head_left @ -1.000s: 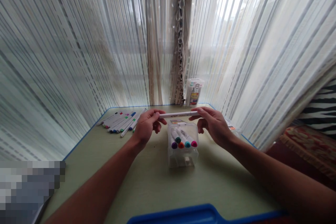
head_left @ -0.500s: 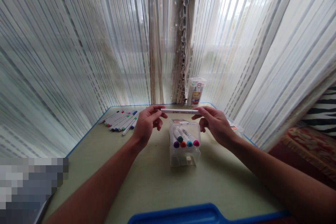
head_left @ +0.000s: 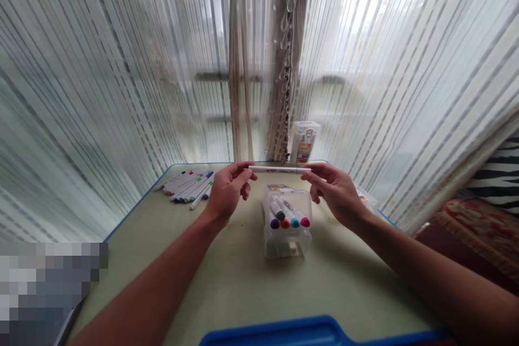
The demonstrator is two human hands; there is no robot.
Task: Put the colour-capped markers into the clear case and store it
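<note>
A white marker (head_left: 279, 170) lies level in the air between my hands. My left hand (head_left: 230, 188) pinches its left end, and my right hand (head_left: 333, 188) has thumb and fingers closed on its right end. Below it a clear plastic case (head_left: 287, 246) rests on the table. Several white markers (head_left: 288, 211) with purple, orange, teal, light blue and pink ends lie in the case, ends toward me. Left of my left hand, a spread of loose markers (head_left: 188, 186) lies on the table.
At the table's far edge stands a clear box (head_left: 304, 143) of markers. Another clear plastic piece (head_left: 365, 197) lies partly behind my right hand. A blue moulded edge (head_left: 275, 331) runs along the table's front. String curtains (head_left: 133, 65) hang behind.
My right thumb and fingers have shifted slightly along the marker's right end, baring more of its tip. The marker stays level in both hands. The view has moved slightly.
</note>
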